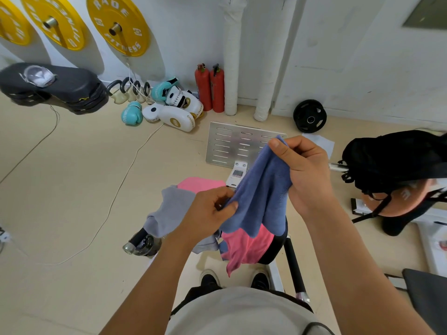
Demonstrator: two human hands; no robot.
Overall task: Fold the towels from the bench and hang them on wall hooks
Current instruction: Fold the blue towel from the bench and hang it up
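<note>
Here the blue towel [262, 194] hung in the air between both hands, above the bench [275, 245]. The right hand [307, 170] pinched its upper corner between thumb and curled fingers, while the left hand [208, 211], lower down, gripped a bunched edge. Beneath lay a pink towel [244, 247] and a grey towel [169, 213], draped over the bench. Two red fire extinguishers [210, 87] stood against the wall.
</note>
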